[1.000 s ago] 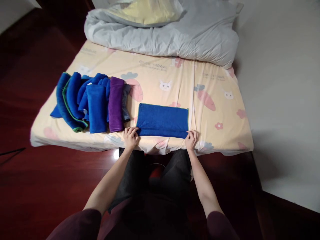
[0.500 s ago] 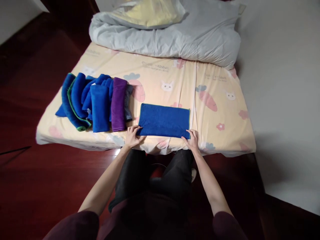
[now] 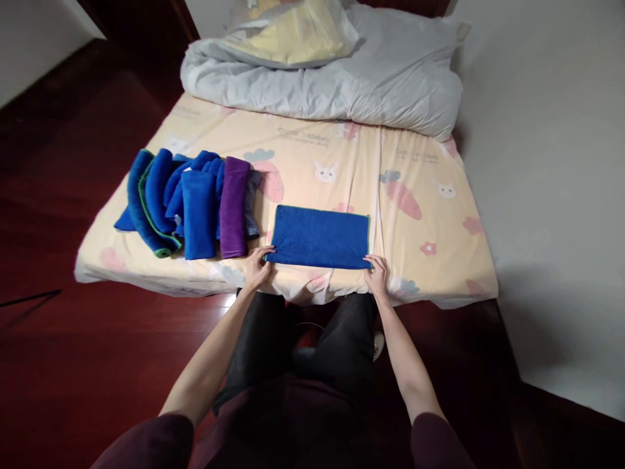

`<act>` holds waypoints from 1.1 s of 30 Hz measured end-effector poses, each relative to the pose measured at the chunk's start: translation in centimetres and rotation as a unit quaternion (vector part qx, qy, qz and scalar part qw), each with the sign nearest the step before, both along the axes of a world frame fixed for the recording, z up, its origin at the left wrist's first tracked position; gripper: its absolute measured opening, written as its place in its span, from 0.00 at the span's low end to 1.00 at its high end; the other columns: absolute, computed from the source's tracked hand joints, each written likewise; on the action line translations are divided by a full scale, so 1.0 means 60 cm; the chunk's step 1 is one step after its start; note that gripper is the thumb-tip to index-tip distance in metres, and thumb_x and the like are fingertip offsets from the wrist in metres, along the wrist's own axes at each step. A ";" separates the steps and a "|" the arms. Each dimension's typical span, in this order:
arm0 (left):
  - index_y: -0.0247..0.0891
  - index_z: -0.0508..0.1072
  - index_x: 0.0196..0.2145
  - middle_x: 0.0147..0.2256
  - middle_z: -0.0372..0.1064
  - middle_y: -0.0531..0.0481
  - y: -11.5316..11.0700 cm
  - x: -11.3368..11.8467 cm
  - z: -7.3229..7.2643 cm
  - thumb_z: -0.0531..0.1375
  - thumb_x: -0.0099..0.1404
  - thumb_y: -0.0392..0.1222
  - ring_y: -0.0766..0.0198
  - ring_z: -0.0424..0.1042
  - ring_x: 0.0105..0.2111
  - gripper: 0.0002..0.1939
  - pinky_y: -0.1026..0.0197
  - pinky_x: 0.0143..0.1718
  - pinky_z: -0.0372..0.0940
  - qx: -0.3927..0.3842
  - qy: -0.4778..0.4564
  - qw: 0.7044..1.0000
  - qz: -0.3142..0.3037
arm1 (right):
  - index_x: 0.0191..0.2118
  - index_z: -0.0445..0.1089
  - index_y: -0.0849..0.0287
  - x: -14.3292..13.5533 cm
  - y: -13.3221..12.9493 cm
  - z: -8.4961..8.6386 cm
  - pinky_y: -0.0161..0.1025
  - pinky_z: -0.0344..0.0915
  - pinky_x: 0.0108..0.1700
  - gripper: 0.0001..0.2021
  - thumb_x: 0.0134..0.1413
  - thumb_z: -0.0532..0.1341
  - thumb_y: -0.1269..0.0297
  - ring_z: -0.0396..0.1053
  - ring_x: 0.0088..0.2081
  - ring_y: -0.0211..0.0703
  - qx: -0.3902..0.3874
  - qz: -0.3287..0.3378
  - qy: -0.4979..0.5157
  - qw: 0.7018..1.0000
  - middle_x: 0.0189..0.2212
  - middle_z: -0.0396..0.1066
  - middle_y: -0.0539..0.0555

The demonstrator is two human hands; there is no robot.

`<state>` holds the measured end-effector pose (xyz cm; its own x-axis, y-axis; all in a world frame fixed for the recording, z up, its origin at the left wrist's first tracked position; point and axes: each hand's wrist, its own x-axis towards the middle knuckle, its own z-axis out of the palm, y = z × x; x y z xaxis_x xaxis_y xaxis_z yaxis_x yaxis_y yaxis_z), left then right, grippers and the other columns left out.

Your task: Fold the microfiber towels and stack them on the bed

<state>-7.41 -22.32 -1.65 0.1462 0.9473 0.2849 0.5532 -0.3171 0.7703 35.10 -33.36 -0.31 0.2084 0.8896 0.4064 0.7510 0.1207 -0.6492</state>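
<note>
A blue towel with green edging lies flat as a wide rectangle on the patterned bed sheet. My left hand pinches its near left corner between thumb and fingers. At the near right corner, my right hand grips the towel in the same way. Left of it lies a purple rolled towel, beside a blue rolled towel. Farther left, a long blue roll with green edging curves around the side of a pile of blue cloths.
A grey-white quilt lies rolled across the far end of the bed, with a yellow item in a clear bag on top. A pale wall stands at the right. Dark red floor surrounds the near side.
Both hands have closed more tightly on the towel's near corners; my right thumb has drawn in toward the fingers. The camera view has shifted slightly.
</note>
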 end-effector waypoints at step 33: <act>0.41 0.76 0.40 0.31 0.71 0.49 -0.011 0.002 -0.022 0.58 0.67 0.54 0.58 0.69 0.31 0.15 0.55 0.37 0.66 -0.047 -0.026 0.985 0.165 | 0.38 0.77 0.63 -0.016 0.019 -0.039 0.40 0.70 0.34 0.26 0.62 0.60 0.40 0.70 0.29 0.43 -0.011 -0.198 0.151 0.969 0.29 0.75 0.58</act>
